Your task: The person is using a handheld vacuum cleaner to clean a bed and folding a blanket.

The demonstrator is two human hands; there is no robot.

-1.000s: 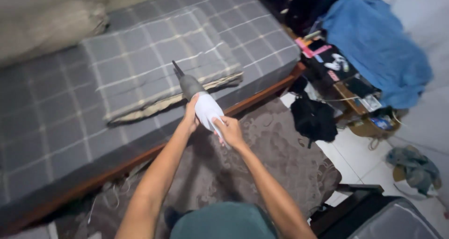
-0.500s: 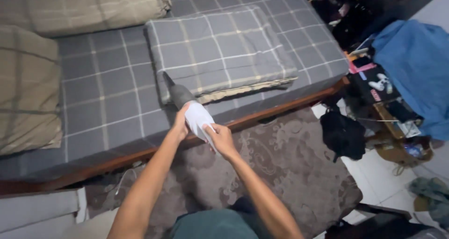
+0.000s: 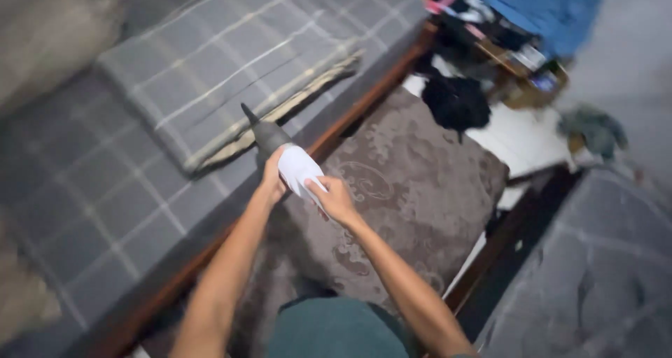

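Both hands meet on one object in the middle of the room, held out over the near edge of the bed. The left hand [image 3: 271, 181] is curled around the left side of a small handheld vacuum [image 3: 283, 158], fingers closed on its white body. The right hand [image 3: 336, 198] grips the same white body from the near right side, thumb laid across it. The vacuum's grey front tapers to a thin dark nozzle that points far and left, toward the bed.

The bed [image 3: 91, 211] fills the left of the scene, covered in a grey checked sheet, with a wooden side rail running along its right edge. A folded checked blanket [image 3: 224, 57] lies on it, just beyond the nozzle tip. Below the hands, a brown patterned rug [image 3: 413, 169] covers the floor. A black bundle [image 3: 456, 100] sits at the rug's far right corner, and a blue cloth [image 3: 546, 4] is draped over clutter at the far right. The view is blurred, so fine detail is hard to make out.
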